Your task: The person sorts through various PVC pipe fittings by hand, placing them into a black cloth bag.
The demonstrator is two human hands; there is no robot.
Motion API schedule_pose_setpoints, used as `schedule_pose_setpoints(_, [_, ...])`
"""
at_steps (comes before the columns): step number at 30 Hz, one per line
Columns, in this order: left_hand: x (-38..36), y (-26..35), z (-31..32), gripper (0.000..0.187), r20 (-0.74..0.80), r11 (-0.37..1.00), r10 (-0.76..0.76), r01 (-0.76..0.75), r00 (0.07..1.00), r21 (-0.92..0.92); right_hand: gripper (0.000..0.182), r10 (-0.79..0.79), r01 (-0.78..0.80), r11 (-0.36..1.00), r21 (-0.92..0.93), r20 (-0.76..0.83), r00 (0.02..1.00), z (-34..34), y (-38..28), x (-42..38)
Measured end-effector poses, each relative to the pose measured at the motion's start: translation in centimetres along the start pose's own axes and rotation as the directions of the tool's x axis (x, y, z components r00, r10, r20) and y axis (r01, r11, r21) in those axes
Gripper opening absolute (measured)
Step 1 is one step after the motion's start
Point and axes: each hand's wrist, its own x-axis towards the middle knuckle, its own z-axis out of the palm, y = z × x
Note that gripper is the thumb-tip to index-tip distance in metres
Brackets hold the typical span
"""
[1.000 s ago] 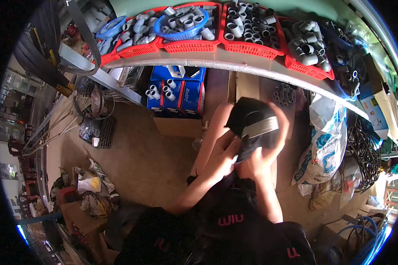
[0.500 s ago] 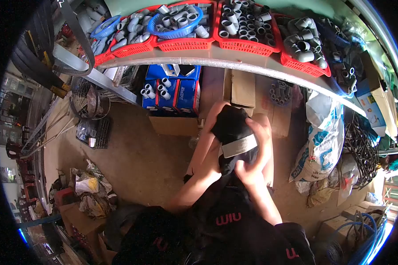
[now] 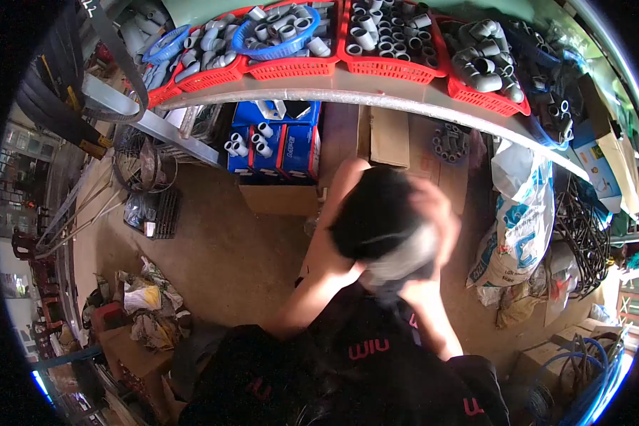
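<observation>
A black, soft-looking bundle with a pale ribbed band point(image 3: 376, 220) is held above my lap, blurred by motion, so I cannot make out its exact kind. My left hand point(image 3: 342, 272) grips its lower left side, the fingers mostly hidden behind it. Around the right side wraps my right hand point(image 3: 439, 221), its fingers curled over the edge and smeared. Below both hands is my black shirt point(image 3: 334, 369) with pink lettering.
Red baskets point(image 3: 291, 67) of grey pipe fittings line the shelf ahead. Under it stand blue boxes point(image 3: 302, 153) and a cardboard box point(image 3: 389, 138). A white sack point(image 3: 515, 234) is at right, crumpled cloth point(image 3: 153, 305) at left.
The black bundle has come up closer to the camera and looks larger and blurred. Both hands have moved with it, still holding it.
</observation>
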Motion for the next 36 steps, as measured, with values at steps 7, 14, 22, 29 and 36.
schedule_pose_setpoints(7, [-0.8,-5.1,-5.1,0.05,0.274,0.97,-0.106,0.039,0.956,0.24,0.058,-0.087,0.07,0.911,-0.406,-0.024,0.996,0.8,0.1,-0.9])
schedule_pose_setpoints(14, [-1.2,-3.1,-3.7,0.05,0.246,0.96,-0.267,0.279,0.932,-0.012,0.051,0.192,-0.256,0.954,-0.153,-0.343,0.92,-0.1,0.4,2.3])
schedule_pose_setpoints(22, [-0.4,-2.7,-0.9,0.034,0.071,0.978,-0.154,0.162,0.986,-0.129,0.061,-0.129,0.11,0.943,-0.315,-0.041,0.991,-0.8,1.2,-1.2])
schedule_pose_setpoints(29, [0.6,-6.9,-4.7,0.028,0.126,0.732,0.058,-0.128,0.99,0.669,0.052,0.14,-0.162,0.925,-0.343,-0.088,0.986,1.5,1.5,-0.4])
schedule_pose_setpoints(36, [-1.1,-4.5,-4.6,0.052,0.183,0.929,-0.149,0.075,0.972,0.362,0.063,-0.007,-0.083,0.877,-0.473,-0.186,0.983,-0.3,1.7,-0.2])
